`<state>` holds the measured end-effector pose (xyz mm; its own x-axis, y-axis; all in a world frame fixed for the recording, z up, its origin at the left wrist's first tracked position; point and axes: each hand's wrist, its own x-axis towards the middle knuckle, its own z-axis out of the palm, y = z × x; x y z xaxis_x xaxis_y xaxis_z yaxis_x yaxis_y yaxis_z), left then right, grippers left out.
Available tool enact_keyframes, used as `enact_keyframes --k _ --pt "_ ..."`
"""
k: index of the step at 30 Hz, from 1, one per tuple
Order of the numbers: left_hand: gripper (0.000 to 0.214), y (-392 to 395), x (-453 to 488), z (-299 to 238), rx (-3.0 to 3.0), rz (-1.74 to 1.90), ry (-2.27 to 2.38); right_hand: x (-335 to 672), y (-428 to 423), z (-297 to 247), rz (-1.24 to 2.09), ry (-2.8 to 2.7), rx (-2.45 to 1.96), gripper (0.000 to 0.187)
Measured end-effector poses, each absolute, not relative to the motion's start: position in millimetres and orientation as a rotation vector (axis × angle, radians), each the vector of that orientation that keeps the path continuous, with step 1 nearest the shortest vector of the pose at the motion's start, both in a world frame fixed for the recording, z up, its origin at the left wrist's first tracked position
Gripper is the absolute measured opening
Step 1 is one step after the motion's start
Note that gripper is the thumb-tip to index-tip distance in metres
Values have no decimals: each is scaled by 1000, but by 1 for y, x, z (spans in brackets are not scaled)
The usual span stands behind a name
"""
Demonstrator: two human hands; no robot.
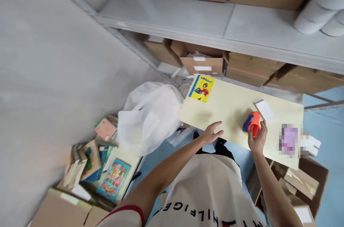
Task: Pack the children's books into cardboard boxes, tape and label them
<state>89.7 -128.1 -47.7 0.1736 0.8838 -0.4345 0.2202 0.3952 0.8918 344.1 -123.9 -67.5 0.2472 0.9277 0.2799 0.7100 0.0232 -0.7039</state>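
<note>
A grey shelf (166,12) bearing cardboard boxes runs above the pale counter (231,98), with a bulky white bag (150,116) just off the counter's left end. A yellow booklet (202,88) lies at the counter's far left corner, and a purple item (288,139), blurred into blocks, lies toward the right end. My left grip (211,134) is empty, thumb and fingers spread at the near edge, well apart from the multicoloured object (254,118). My right grip (258,141) is closed on that object's near side, thumb at its lower left, fingers along its right; its orange and blue parts extend beyond my fingertips. I can't tell whether it touches the counter. Just behind it lies a flat white box (264,110).
</note>
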Motion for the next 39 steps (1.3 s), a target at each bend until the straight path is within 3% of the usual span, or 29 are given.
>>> enact_keyframes --k 5,9,11,17,23,24,27,30,32,36,39 --pt "36 -172 -49 -8 1488 971 1944 224 -95 -43 554 -1833 -1394 42" --pt "61 -210 -166 14 1286 1243 2729 103 -86 -30 788 -2088 -1058 34" --pt "64 -226 -217 16 1083 1219 2890 43 -88 -21 883 -2225 -868 32" --pt "16 -243 -285 4 1057 1176 2603 -89 -102 1 1008 -2489 -650 33" --pt "22 -252 -278 29 1363 1281 2301 -136 -106 27 1016 -2395 -628 52" --pt "22 -255 -275 38 1481 1292 2224 -137 -104 34 1019 -2377 -592 51" --pt "24 -260 -272 67 1735 1324 2083 -131 -98 65 1022 -2423 -429 23" --pt "61 -249 -276 103 1841 1280 2072 -111 -94 101 960 -2569 -278 18" --pt "75 -231 -281 128 1964 1049 1946 -94 -94 125 893 -2663 -231 19" --pt "38 -184 -287 163 2074 544 1564 -55 -92 165 760 -2751 -340 23" --pt "25 -153 -285 176 2079 519 1535 -18 -87 182 707 -2727 -660 19"
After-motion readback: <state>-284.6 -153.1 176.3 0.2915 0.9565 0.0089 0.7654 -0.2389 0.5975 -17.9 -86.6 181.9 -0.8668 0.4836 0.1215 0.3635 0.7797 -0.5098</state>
